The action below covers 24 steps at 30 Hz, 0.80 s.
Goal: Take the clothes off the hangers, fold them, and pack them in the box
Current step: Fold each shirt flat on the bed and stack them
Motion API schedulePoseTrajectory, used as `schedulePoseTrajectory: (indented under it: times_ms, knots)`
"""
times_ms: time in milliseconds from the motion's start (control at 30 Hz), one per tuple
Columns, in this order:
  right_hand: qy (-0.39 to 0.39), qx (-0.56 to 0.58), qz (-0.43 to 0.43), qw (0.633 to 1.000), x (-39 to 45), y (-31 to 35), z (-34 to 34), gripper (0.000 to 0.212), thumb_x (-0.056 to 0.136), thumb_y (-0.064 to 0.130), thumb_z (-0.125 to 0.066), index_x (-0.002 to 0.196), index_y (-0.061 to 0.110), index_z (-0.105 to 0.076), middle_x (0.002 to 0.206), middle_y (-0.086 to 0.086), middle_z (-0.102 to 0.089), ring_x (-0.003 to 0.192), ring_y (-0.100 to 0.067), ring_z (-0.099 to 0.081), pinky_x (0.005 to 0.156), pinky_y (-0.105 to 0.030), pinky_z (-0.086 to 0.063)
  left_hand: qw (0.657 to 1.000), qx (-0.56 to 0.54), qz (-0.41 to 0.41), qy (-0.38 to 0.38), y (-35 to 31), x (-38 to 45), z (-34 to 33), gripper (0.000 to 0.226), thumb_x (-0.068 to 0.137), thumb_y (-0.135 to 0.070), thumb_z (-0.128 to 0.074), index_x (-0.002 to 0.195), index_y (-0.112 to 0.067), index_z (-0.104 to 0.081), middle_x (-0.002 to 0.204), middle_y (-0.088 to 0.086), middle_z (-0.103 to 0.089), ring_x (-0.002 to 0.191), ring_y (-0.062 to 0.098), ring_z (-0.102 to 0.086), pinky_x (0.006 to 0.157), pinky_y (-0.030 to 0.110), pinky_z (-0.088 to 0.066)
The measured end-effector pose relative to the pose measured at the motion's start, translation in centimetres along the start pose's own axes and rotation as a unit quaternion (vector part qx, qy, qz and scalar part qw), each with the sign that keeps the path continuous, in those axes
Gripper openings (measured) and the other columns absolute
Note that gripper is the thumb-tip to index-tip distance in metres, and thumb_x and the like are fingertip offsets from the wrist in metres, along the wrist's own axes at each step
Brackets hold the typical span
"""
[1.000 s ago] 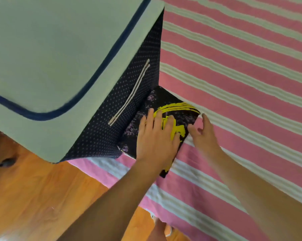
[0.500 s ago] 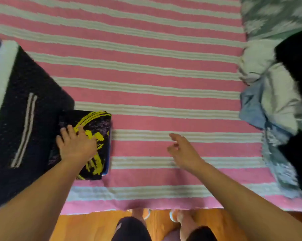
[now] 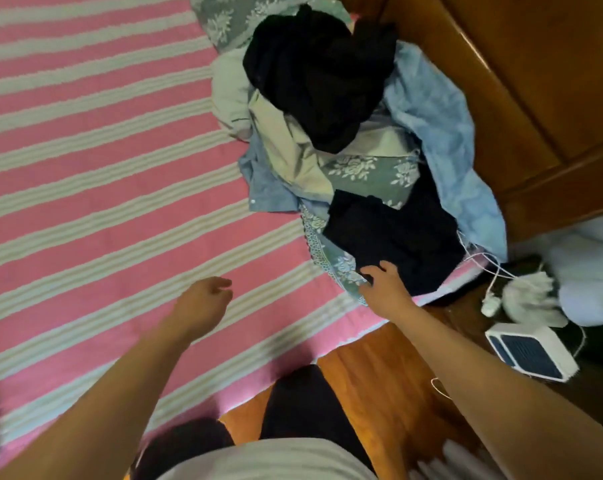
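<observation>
At the near right of the striped bedspread (image 3: pixel 95 188), the right hand (image 3: pixel 385 289) was laid on the near edge of a dark garment (image 3: pixel 393 237). Its fingers were curled at the cloth's edge, but whether a grip had been closed could not be told through the blur. The left hand (image 3: pixel 203 303) was held just above the bedspread, released, fingers loosely bent, nothing in it.

The step in hand was judged to be picking the next garment from the pile (image 3: pixel 328 133). It would be done best if only the dark piece were pinched, not the floral cloth (image 3: pixel 341 268) beneath it, and if it were dragged left onto the bare stripes where room for folding was seen. The left hand should be brought over to take a second edge. Care was advised near the white cable (image 3: pixel 483 261) lying just beside the garment's right edge, since it could be snagged.

The dark garment was seen lying fairly flat, limp, black or navy, no hanger visible on it. The pile behind it was heaped loosely: a black piece on top, beige and pale blue ones under it. The box was not in view.
</observation>
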State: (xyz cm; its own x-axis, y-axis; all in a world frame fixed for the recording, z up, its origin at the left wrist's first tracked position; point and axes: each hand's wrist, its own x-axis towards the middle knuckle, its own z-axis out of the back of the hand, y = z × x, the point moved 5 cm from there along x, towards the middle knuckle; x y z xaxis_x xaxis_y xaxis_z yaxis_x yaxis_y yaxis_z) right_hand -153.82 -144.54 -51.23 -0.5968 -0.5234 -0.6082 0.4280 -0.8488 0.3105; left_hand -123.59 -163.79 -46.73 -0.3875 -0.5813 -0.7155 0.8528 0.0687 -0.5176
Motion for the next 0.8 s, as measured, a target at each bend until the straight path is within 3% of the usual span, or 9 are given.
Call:
schedulePoseTrajectory:
  times_ms: [67,167,267,333,467,600,667,733,800]
  knots:
    - [0.005,-0.084,0.002,0.996,2.3,-3.1,2.0,0.034,0.099,0.026,-0.056,0.132,0.029,-0.063,0.165,-0.006,-0.005,0.137,-0.035,-0.033,0.110,-0.040,-0.040,1.000,0.004,0.015,0.007,-2.8,0.4,-2.2,0.033,0.103,-0.022,-0.053,0.134,-0.018,-0.063,0.133,0.009,-0.065,0.116,0.027,-0.062,0.103,0.037,-0.048]
    - [0.053,-0.164,0.031,0.985,5.3,-5.1,2.5,0.037,0.102,0.027,-0.053,0.138,0.034,-0.057,0.167,0.003,0.014,0.145,-0.035,-0.013,0.115,-0.041,-0.034,0.999,0.024,0.019,0.016,-6.0,-0.3,-4.2,0.034,0.106,-0.022,-0.050,0.136,-0.015,-0.061,0.131,0.008,-0.064,0.118,0.027,-0.061,0.100,0.033,-0.045]
    - [0.058,-0.144,0.029,0.988,6.2,-4.3,2.0,0.037,0.104,0.019,-0.046,0.138,0.007,-0.050,0.159,-0.015,-0.024,0.139,-0.036,-0.031,0.111,-0.039,-0.034,0.999,-0.009,0.039,0.015,-7.4,-2.0,-4.8,0.030,0.106,-0.025,-0.049,0.133,-0.020,-0.062,0.129,0.004,-0.065,0.112,0.022,-0.064,0.101,0.036,-0.048]
    - [-0.032,-0.012,0.039,0.999,5.1,-2.6,3.0,0.026,0.101,0.004,-0.042,0.114,-0.004,-0.062,0.127,-0.021,-0.054,0.121,-0.037,-0.049,0.099,-0.039,-0.039,0.997,-0.055,0.047,0.013,-7.4,-3.5,-4.5,0.023,0.106,-0.025,-0.051,0.125,-0.026,-0.064,0.125,0.001,-0.068,0.106,0.017,-0.067,0.102,0.041,-0.050]
    - [-0.119,0.237,0.103,0.959,-2.7,2.4,6.7,0.031,0.103,0.004,-0.040,0.094,0.002,-0.069,0.094,-0.007,-0.059,0.088,-0.028,-0.059,0.075,-0.039,-0.045,0.995,-0.097,-0.001,0.008,-7.5,-6.4,-3.4,0.021,0.103,-0.032,-0.058,0.115,-0.047,-0.063,0.120,-0.017,-0.070,0.106,0.006,-0.068,0.105,0.046,-0.050]
    - [0.045,0.316,0.254,0.913,-12.7,10.5,10.0,0.030,0.106,0.008,-0.045,0.087,0.004,-0.068,0.086,-0.005,-0.060,0.084,-0.023,-0.061,0.078,-0.031,-0.048,0.985,-0.110,-0.121,0.050,-9.5,-9.9,-3.0,0.075,0.089,-0.041,-0.075,0.141,-0.069,-0.029,0.143,-0.041,-0.037,0.128,-0.012,-0.046,0.107,0.025,-0.043]
    - [0.134,0.361,0.296,0.874,-16.5,14.6,11.9,0.031,0.106,0.013,-0.046,0.088,0.010,-0.070,0.084,0.004,-0.064,0.084,-0.017,-0.063,0.077,-0.025,-0.050,0.975,-0.121,-0.182,0.026,-10.7,-11.4,-2.1,0.093,0.084,-0.038,-0.081,0.147,-0.066,-0.020,0.152,-0.032,-0.030,0.136,-0.007,-0.040,0.110,0.029,-0.040]
    - [0.155,0.407,0.312,0.845,-19.0,18.0,14.2,0.035,0.106,0.017,-0.046,0.085,0.020,-0.073,0.082,0.011,-0.066,0.084,-0.006,-0.063,0.074,-0.018,-0.049,0.960,-0.149,-0.225,-0.072,-11.2,-13.1,0.8,0.070,0.087,-0.030,-0.080,0.138,-0.058,-0.042,0.143,-0.018,-0.049,0.129,0.004,-0.052,0.103,0.038,-0.047]
    - [0.144,0.451,0.320,0.821,-20.6,21.1,16.0,0.039,0.104,0.018,-0.047,0.080,0.028,-0.075,0.081,0.010,-0.068,0.081,-0.005,-0.063,0.074,-0.020,-0.049,0.939,-0.159,-0.241,-0.189,-10.6,-15.5,5.6,0.037,0.095,-0.014,-0.070,0.107,-0.048,-0.064,0.105,-0.014,-0.067,0.098,0.000,-0.063,0.084,0.032,-0.048]
